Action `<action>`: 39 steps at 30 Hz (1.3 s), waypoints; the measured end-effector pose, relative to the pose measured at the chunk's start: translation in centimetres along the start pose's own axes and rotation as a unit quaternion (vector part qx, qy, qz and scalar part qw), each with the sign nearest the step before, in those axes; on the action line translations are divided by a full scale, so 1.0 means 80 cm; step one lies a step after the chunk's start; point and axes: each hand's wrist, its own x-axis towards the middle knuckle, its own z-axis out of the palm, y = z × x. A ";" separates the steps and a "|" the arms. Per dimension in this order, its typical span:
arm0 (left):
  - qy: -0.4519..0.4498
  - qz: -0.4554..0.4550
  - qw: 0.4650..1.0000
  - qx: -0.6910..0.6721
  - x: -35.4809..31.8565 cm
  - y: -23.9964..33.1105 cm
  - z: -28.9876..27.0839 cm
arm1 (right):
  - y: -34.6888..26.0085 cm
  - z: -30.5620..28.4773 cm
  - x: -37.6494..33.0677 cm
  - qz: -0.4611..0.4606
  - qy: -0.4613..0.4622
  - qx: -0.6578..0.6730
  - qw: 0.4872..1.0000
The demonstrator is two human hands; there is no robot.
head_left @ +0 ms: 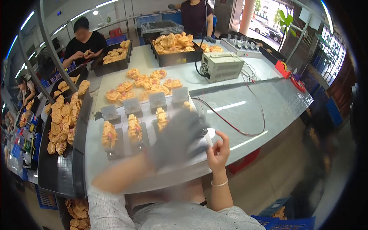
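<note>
Left hand (pixel 179 138): grey-gloved, blurred, fingers spread over the grey table (pixel 268 103); grip loose, holding nothing visible.
Right hand (pixel 218 151): raised, fingertips pinching a small white round piece (pixel 209 134).

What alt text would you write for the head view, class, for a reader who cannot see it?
A blurred grey-gloved left hand sweeps over a grey worktable while the bare right hand pinches a small white piece. Orange plastic toy parts stand on small metal fixtures.

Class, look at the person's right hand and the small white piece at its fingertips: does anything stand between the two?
Nothing visible does. The right hand pinches the small white piece directly at its fingertips. The blurred, grey-gloved left hand lies just beside it to the left, not between them.
</note>
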 end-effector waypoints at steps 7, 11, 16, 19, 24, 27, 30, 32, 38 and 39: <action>0.007 -0.188 0.977 0.098 -0.210 0.045 -0.056 | 0.028 0.016 -0.006 -0.141 -0.031 -0.225 0.964; 0.097 -0.382 0.884 0.252 -0.264 0.031 -0.041 | 0.022 0.026 0.004 -0.072 -0.009 -0.205 0.976; 0.148 -0.428 0.847 0.280 -0.278 0.029 -0.022 | 0.036 0.018 0.000 -0.140 0.004 -0.251 0.958; 0.136 -0.439 0.847 0.266 -0.277 0.033 -0.029 | 0.034 0.020 -0.002 -0.142 0.009 -0.248 0.958; 0.124 -0.421 0.858 0.267 -0.282 0.028 -0.035 | 0.011 0.025 -0.005 -0.151 0.004 -0.263 0.953; 0.151 -0.411 0.860 0.262 -0.272 0.031 -0.029 | -0.031 0.039 -0.011 -0.186 -0.042 -0.251 0.949; 0.160 -0.342 0.911 0.166 -0.228 0.041 -0.022 | -0.046 0.078 -0.022 -0.187 -0.157 -0.216 0.946; 0.087 -0.363 0.919 0.123 -0.217 0.039 0.002 | -0.048 0.090 -0.027 -0.180 -0.233 -0.195 0.935; 0.085 -0.370 0.914 0.143 -0.209 0.033 0.019 | -0.029 0.096 -0.030 -0.108 -0.174 -0.177 0.963; 0.083 -0.375 0.912 0.146 -0.208 0.034 0.018 | -0.033 0.096 -0.030 -0.124 -0.178 -0.182 0.959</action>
